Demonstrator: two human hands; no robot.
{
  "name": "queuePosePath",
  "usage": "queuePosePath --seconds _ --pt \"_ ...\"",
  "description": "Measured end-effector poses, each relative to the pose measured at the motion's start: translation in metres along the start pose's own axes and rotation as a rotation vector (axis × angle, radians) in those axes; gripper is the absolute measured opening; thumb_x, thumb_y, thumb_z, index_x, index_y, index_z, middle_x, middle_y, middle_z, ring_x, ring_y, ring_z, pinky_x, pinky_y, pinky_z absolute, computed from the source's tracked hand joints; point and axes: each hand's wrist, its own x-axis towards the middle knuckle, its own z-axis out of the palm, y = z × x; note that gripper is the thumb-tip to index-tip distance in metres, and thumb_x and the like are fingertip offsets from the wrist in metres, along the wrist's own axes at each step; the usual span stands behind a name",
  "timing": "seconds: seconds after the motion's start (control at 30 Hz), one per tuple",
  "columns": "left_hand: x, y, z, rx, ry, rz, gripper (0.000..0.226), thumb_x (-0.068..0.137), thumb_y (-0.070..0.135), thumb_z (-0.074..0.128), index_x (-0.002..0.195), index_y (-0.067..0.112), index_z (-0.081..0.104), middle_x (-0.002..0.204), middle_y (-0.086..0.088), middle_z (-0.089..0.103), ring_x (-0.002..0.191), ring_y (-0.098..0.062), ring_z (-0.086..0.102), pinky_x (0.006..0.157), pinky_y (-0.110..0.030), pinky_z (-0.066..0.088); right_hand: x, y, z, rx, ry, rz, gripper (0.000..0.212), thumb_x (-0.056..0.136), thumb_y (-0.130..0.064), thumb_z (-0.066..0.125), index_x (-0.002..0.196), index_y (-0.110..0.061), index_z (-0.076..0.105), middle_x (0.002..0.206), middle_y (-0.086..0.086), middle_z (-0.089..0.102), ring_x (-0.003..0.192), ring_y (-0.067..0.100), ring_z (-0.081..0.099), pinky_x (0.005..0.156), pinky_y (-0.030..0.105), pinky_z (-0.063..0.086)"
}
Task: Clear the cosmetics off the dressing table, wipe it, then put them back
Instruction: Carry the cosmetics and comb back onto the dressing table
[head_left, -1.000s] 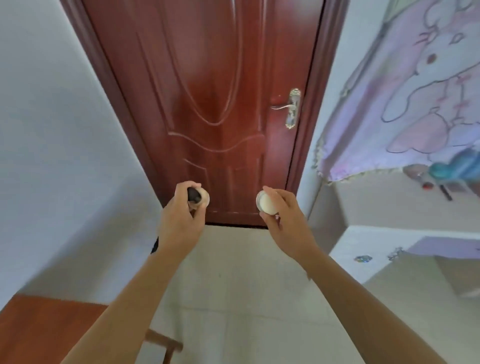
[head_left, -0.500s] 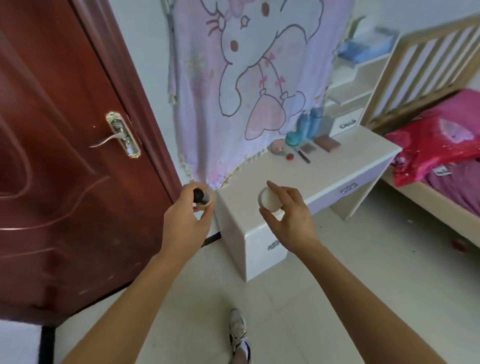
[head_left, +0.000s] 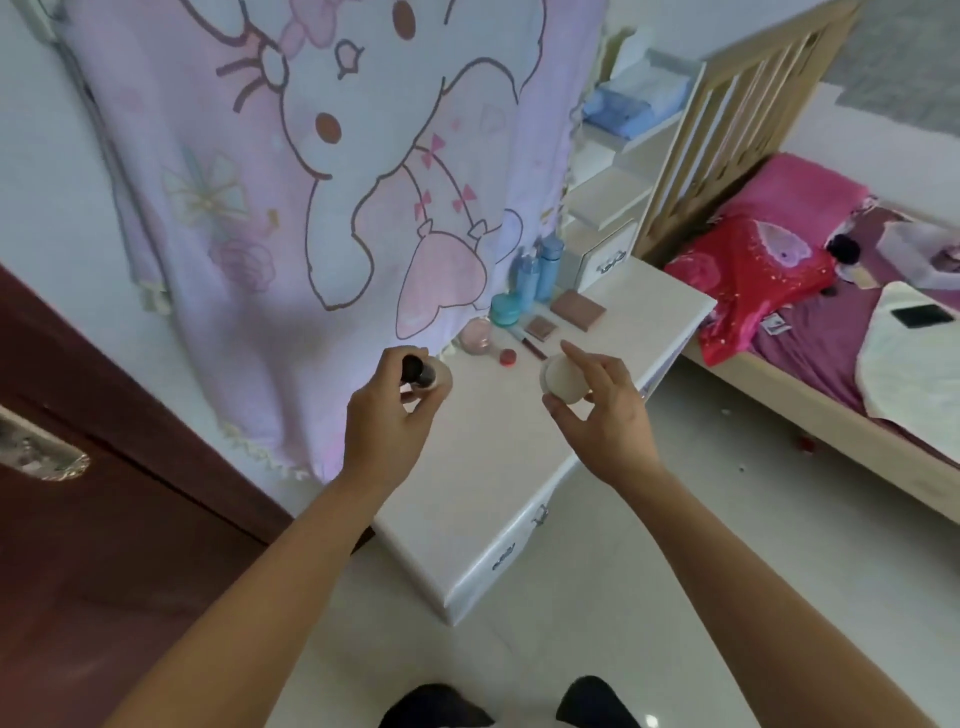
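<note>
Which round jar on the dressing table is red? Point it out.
The small red pot, smallest of the three. The pink jar left of it is larger and pale; the teal jar sits behind, beside the blue bottles.

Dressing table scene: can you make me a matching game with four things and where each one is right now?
Things:
1 black-capped bottle
2 round cream jar
3 small red pot
4 phone

Places:
A on the bed
B in the right hand
C on the dressing table
D in the left hand

Pairs: 1-D, 2-B, 3-C, 4-A.
</note>
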Motion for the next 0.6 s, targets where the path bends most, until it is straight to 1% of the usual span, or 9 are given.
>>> queuePosePath --seconds 0.07,0.1,0.17,0.23,0.33,0.4,0.43,0.53,0.6 --pt "0.018 -0.016 0.016 -0.022 -0.029 -0.029 0.025 0.089 0.016 0.069 0.108 0.021 0.053 0.096 0.033 0.061 0.090 0.005 0.062 0.080 -0.008 0.048 0.015 0.017 0.013 -0.002 -0.020 0.036 0.064 0.084 -0.025 0.075 0.142 -0.033 0.048 0.121 0.003 0.052 0.097 0.016 0.058 0.083 0.031 0.052" --pt "0.026 -0.025 0.025 -0.021 -0.030 -0.050 0.025 0.090 0.015 0.068 0.110 0.016 0.053 0.097 0.034 0.061 0.089 0.009 0.061 0.081 -0.007 0.047 0.021 0.025 0.021 0.001 -0.040 0.055 0.065 0.084 -0.026 0.075 0.143 -0.034 0.047 0.122 0.002 0.052 0.097 0.014 0.056 0.083 0.029 0.051" --pt "0.041 -0.043 0.041 -0.001 -0.017 -0.090 0.025 0.092 0.013 0.065 0.114 0.011 0.052 0.102 0.029 0.059 0.089 0.014 0.058 0.081 -0.005 0.046 0.039 0.041 0.039 0.002 -0.099 0.077 0.065 0.084 -0.026 0.075 0.143 -0.032 0.048 0.122 0.003 0.052 0.098 0.016 0.057 0.084 0.029 0.050" --pt "0.054 -0.065 0.060 0.005 -0.001 -0.167 0.025 0.094 0.013 0.063 0.116 0.012 0.052 0.106 0.022 0.060 0.090 0.015 0.058 0.079 -0.004 0.044 0.062 0.059 0.060 -0.012 -0.178 0.067 0.064 0.084 -0.026 0.075 0.142 -0.031 0.049 0.122 0.005 0.052 0.099 0.022 0.059 0.083 0.031 0.051" --pt "0.070 -0.096 0.086 0.024 0.036 -0.315 0.025 0.095 0.014 0.061 0.118 0.015 0.052 0.100 0.026 0.060 0.090 0.004 0.060 0.080 -0.013 0.047 0.099 0.087 0.094 -0.021 -0.294 0.053 0.063 0.084 -0.028 0.076 0.141 -0.027 0.050 0.125 0.006 0.054 0.104 0.025 0.059 0.085 0.032 0.049" --pt "0.084 -0.115 0.101 0.063 0.074 -0.388 0.024 0.094 0.013 0.061 0.117 0.016 0.052 0.098 0.025 0.061 0.092 -0.006 0.062 0.077 -0.012 0.046 0.126 0.106 0.115 -0.008 -0.385 0.036 0.062 0.084 -0.029 0.076 0.141 -0.026 0.051 0.127 0.005 0.055 0.109 0.025 0.059 0.088 0.033 0.049" --pt "0.092 -0.122 0.108 0.086 0.097 -0.428 0.023 0.094 0.012 0.060 0.116 0.016 0.051 0.098 0.022 0.061 0.093 -0.010 0.061 0.075 -0.011 0.044 0.140 0.116 0.126 -0.013 -0.438 0.029 0.063 0.084 -0.030 0.075 0.142 -0.025 0.050 0.129 0.004 0.056 0.112 0.024 0.058 0.091 0.033 0.048" --pt "0.109 -0.142 0.132 0.154 0.140 -0.573 0.018 0.096 0.012 0.056 0.112 0.014 0.049 0.102 0.005 0.061 0.092 -0.018 0.059 0.074 -0.023 0.039 0.171 0.142 0.157 -0.055 -0.603 0.027 0.066 0.086 -0.034 0.072 0.146 -0.027 0.045 0.137 0.002 0.053 0.120 0.021 0.054 0.098 0.034 0.045" --pt "0.119 -0.154 0.148 0.166 0.163 -0.655 0.016 0.097 0.013 0.054 0.110 0.016 0.046 0.101 0.003 0.059 0.092 -0.018 0.058 0.077 -0.026 0.038 0.187 0.155 0.180 -0.095 -0.711 0.027 0.067 0.088 -0.037 0.069 0.148 -0.029 0.041 0.139 0.001 0.050 0.120 0.021 0.054 0.098 0.036 0.046"
